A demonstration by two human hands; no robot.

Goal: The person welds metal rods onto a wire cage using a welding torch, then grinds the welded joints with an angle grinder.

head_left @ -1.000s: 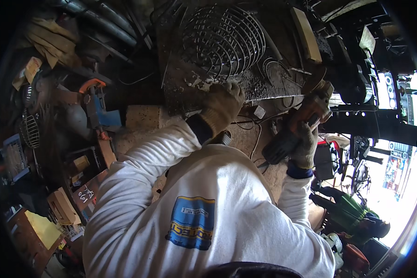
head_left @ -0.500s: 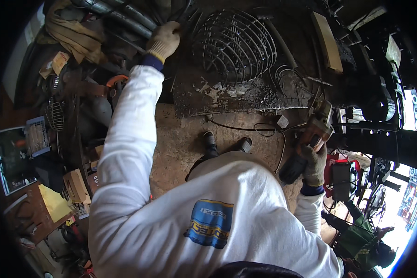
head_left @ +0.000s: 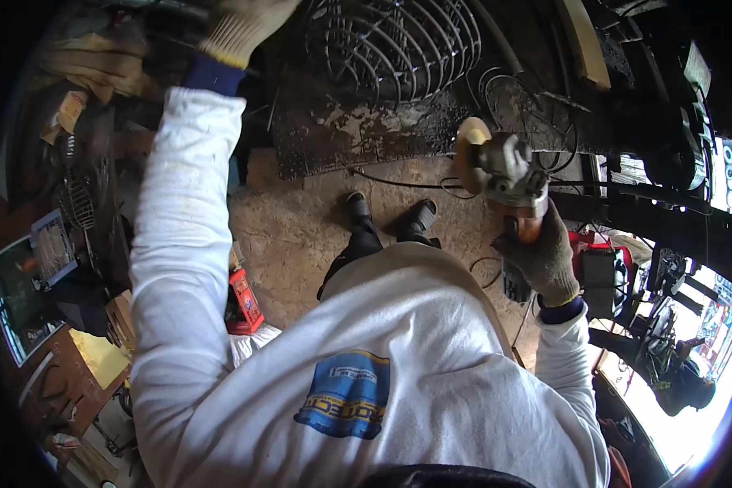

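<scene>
My right hand (head_left: 542, 259), in a grey knit work glove, is wrapped round the body of an angle grinder (head_left: 519, 180). The grinder's pale disc (head_left: 468, 154) faces up and left, off the near edge of the dark worktable (head_left: 333, 154). Whether the disc spins I cannot tell. On that table rests a rounded cage of bent metal rods (head_left: 398, 53), cut off by the upper edge. To the left of the cage my left hand (head_left: 248, 28) reaches far forward in a cream knit glove. Its fingertips are hidden or out of the picture.
A wooden plank (head_left: 586, 45) lies at the far right of the table. A cable (head_left: 398, 183) runs below the table's edge. Beside my left sleeve stands a red box (head_left: 246, 299). Cluttered shelves line the left. Another person (head_left: 683, 386) is at the lower right.
My right hand has lifted the grinder and swung it inward to the left. My left hand has moved up and left, toward the picture's upper edge. The whole view has shifted slightly.
</scene>
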